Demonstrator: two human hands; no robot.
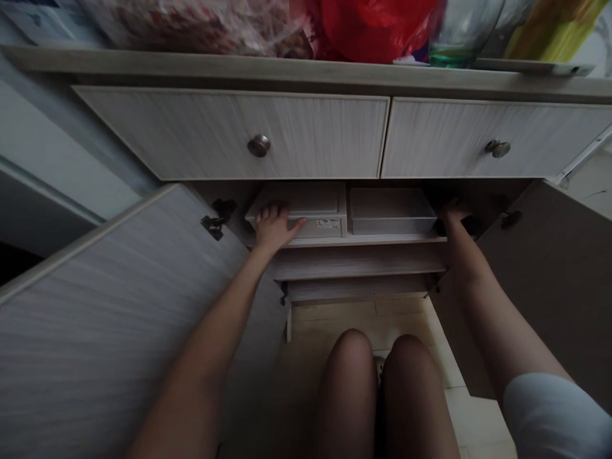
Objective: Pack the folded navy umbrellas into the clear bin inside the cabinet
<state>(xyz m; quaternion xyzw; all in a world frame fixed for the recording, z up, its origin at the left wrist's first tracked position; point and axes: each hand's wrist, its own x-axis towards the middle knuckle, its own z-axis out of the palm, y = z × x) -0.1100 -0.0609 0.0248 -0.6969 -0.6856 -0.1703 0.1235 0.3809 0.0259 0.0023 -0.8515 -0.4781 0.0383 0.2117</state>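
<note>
My left hand [273, 226] rests, grip spread, on the left box [313, 203]; my right hand [453, 210] flanks the right box [389, 210], and I cannot tell its grip.

Drawers: two, left drawer [191, 127] and right drawer [549, 137].
Knobs: two, left knob [259, 145] and right knob [498, 148].
Cupboard doors: two, left door [119, 306] and right door [554, 274].
Boxes: two on the shelf [363, 240], left box [315, 204] and right box [389, 210].
Hands: two, left hand [273, 226] and right hand [452, 210].
Knees [351, 347]: two.
</note>
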